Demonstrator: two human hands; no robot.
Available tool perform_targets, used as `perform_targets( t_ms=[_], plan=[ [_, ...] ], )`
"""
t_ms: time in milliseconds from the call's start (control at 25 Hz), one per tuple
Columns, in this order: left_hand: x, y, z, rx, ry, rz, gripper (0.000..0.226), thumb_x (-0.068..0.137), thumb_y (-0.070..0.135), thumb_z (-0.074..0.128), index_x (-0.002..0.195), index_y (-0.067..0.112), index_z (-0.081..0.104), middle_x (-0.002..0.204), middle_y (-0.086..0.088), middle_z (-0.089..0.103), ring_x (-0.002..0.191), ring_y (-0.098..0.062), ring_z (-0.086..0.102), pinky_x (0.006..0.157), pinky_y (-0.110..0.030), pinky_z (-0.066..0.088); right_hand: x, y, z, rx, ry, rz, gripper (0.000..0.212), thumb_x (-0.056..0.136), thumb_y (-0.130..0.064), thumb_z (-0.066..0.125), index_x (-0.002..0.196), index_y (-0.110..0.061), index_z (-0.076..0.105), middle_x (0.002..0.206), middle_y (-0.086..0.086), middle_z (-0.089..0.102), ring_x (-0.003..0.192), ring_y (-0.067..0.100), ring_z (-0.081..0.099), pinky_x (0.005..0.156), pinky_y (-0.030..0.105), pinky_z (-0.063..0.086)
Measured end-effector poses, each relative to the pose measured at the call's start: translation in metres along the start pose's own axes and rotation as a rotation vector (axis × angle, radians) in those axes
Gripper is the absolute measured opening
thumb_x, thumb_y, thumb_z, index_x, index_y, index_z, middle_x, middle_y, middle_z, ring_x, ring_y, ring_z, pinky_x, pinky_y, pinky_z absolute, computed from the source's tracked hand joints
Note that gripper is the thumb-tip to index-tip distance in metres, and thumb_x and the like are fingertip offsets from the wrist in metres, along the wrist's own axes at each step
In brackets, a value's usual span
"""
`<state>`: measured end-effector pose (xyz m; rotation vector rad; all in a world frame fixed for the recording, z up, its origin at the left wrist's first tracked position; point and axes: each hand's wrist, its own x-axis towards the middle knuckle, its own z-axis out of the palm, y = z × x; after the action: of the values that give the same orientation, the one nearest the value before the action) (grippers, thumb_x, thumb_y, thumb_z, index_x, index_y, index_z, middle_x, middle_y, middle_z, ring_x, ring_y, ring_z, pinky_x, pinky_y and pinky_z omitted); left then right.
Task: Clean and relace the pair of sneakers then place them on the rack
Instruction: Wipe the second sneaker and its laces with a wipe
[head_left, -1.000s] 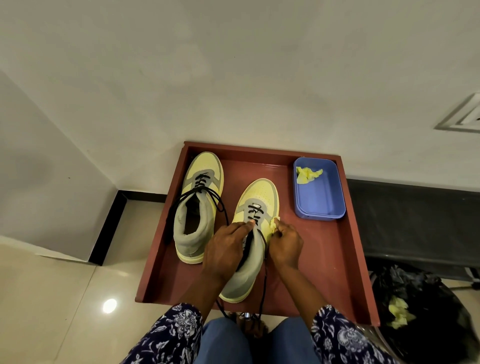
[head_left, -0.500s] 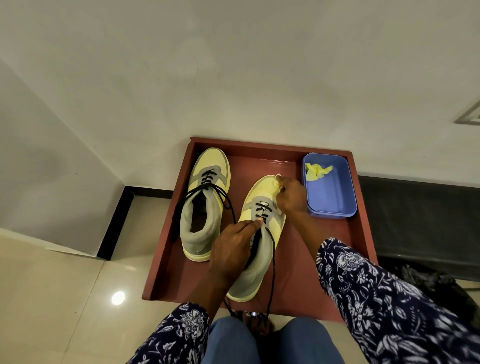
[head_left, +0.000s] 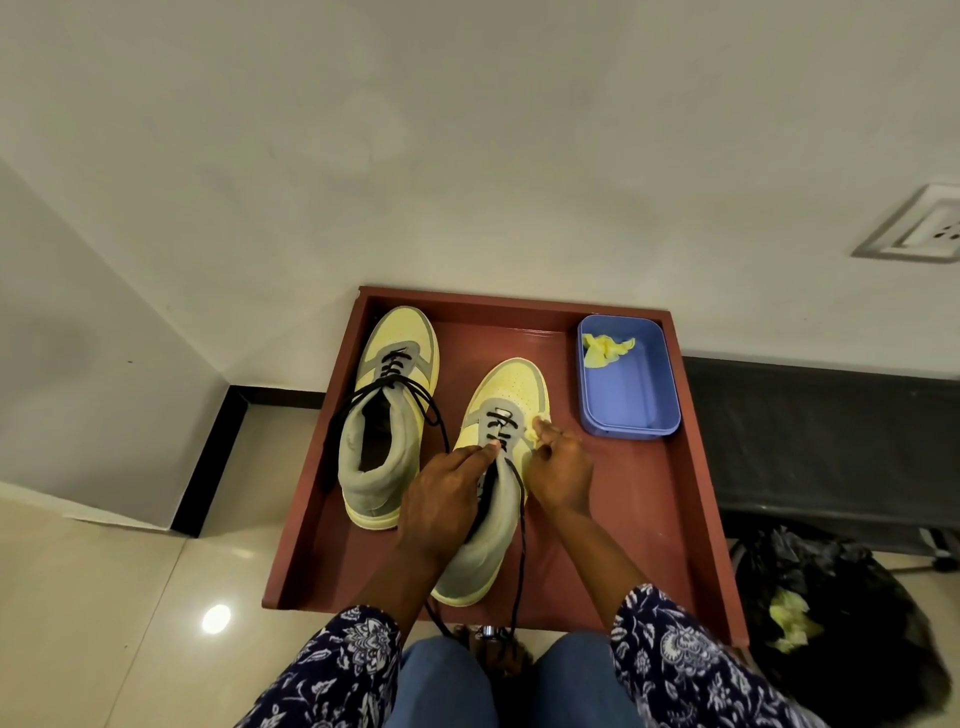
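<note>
Fingers of the left hand (head_left: 447, 499) clamp the near sneaker (head_left: 496, 467) steady on the red tray (head_left: 654, 509) so the right hand (head_left: 558, 467), pinching a yellow wipe (head_left: 531, 432), can scrub its side.

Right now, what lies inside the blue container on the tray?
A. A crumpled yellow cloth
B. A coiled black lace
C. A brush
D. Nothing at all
A: a crumpled yellow cloth lies at the far end of the blue container, which sits in the tray's far right corner.
</note>
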<state>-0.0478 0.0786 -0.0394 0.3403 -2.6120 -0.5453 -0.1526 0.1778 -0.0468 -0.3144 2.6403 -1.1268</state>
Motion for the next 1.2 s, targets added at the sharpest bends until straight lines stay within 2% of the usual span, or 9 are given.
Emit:
perform_targets(
  t_ms=[200, 320, 400, 520, 680, 800, 880, 1080, 1200],
  plan=[
    [0.002, 0.005, -0.007, 0.049, -0.027, 0.011, 0.036, 0.077, 0.018, 0.045, 0.101, 0.01, 0.07, 0.075, -0.001, 0.071, 0.055, -0.022, 0.063, 0.036, -0.02, 0.041, -0.032, 0.007, 0.003, 0.067, 0.004, 0.033, 0.041, 0.085, 0.008, 0.046, 0.122, -0.005, 0.058, 0.125, 0.014, 0.06, 0.117, 0.025, 0.054, 0.106, 0.025, 0.036],
    [0.001, 0.007, -0.011, 0.051, -0.079, 0.01, 0.036, 0.069, 0.01, 0.059, 0.104, 0.009, 0.068, 0.076, -0.002, 0.071, 0.056, -0.023, 0.063, 0.037, -0.023, 0.044, -0.04, 0.011, -0.005, 0.07, -0.063, 0.036, 0.04, 0.086, 0.009, 0.046, 0.121, -0.003, 0.059, 0.125, 0.012, 0.06, 0.116, 0.023, 0.055, 0.094, 0.005, 0.029],
    [0.0, 0.008, -0.012, 0.049, -0.125, -0.023, 0.039, 0.068, 0.007, 0.059, 0.107, 0.009, 0.067, 0.08, -0.004, 0.071, 0.061, -0.025, 0.065, 0.038, -0.027, 0.047, -0.036, 0.014, -0.015, 0.077, -0.135, 0.043, 0.038, 0.086, 0.009, 0.047, 0.12, -0.003, 0.06, 0.125, 0.011, 0.06, 0.116, 0.022, 0.055, 0.086, -0.001, 0.025],
    [0.001, 0.008, -0.017, -0.017, -0.149, -0.097, 0.042, 0.073, 0.002, 0.049, 0.11, 0.009, 0.066, 0.089, -0.007, 0.072, 0.072, -0.029, 0.067, 0.045, -0.032, 0.052, -0.034, 0.018, -0.03, 0.082, -0.167, 0.047, 0.036, 0.086, 0.007, 0.049, 0.118, -0.004, 0.062, 0.126, 0.009, 0.061, 0.116, 0.019, 0.056, 0.093, 0.008, 0.032],
    [-0.004, 0.011, -0.03, -0.075, -0.127, -0.154, 0.042, 0.077, 0.006, 0.038, 0.107, 0.003, 0.067, 0.085, -0.012, 0.071, 0.072, -0.028, 0.068, 0.051, -0.031, 0.053, -0.042, 0.028, -0.047, 0.072, -0.164, 0.024, 0.034, 0.086, 0.005, 0.052, 0.116, -0.004, 0.063, 0.124, 0.01, 0.062, 0.113, 0.021, 0.059, 0.095, 0.016, 0.038],
    [-0.009, 0.007, -0.039, -0.076, -0.14, -0.136, 0.04, 0.071, -0.002, 0.044, 0.1, 0.004, 0.07, 0.08, -0.01, 0.072, 0.068, -0.022, 0.068, 0.052, -0.019, 0.045, -0.052, 0.037, -0.058, 0.061, -0.143, 0.029, 0.032, 0.085, 0.003, 0.056, 0.115, -0.005, 0.064, 0.122, 0.011, 0.063, 0.111, 0.021, 0.06, 0.094, 0.015, 0.038],
    [-0.009, 0.005, -0.046, -0.115, -0.167, -0.151, 0.036, 0.075, -0.007, 0.047, 0.1, 0.005, 0.07, 0.086, -0.009, 0.073, 0.074, -0.015, 0.067, 0.06, -0.011, 0.041, -0.058, 0.042, -0.062, 0.057, -0.135, 0.032, 0.032, 0.085, 0.002, 0.057, 0.116, -0.005, 0.063, 0.122, 0.011, 0.063, 0.112, 0.022, 0.06, 0.092, 0.015, 0.038],
    [-0.009, -0.002, -0.055, -0.192, -0.308, -0.095, 0.028, 0.082, -0.009, 0.052, 0.099, 0.005, 0.07, 0.099, -0.007, 0.072, 0.088, -0.017, 0.068, 0.072, -0.018, 0.05, -0.064, 0.048, -0.069, 0.079, -0.074, 0.059, 0.032, 0.085, 0.0, 0.059, 0.117, -0.005, 0.062, 0.12, 0.011, 0.064, 0.11, 0.024, 0.06, 0.09, 0.019, 0.041],
    [-0.008, 0.003, -0.055, -0.244, -0.357, -0.083, 0.021, 0.081, -0.008, 0.055, 0.089, 0.003, 0.07, 0.093, -0.002, 0.073, 0.084, -0.012, 0.066, 0.07, -0.005, 0.046, -0.065, 0.05, -0.075, 0.096, 0.02, 0.083, 0.031, 0.087, -0.001, 0.058, 0.117, -0.004, 0.063, 0.116, 0.013, 0.066, 0.107, 0.027, 0.06, 0.086, 0.023, 0.043]
  ],
)
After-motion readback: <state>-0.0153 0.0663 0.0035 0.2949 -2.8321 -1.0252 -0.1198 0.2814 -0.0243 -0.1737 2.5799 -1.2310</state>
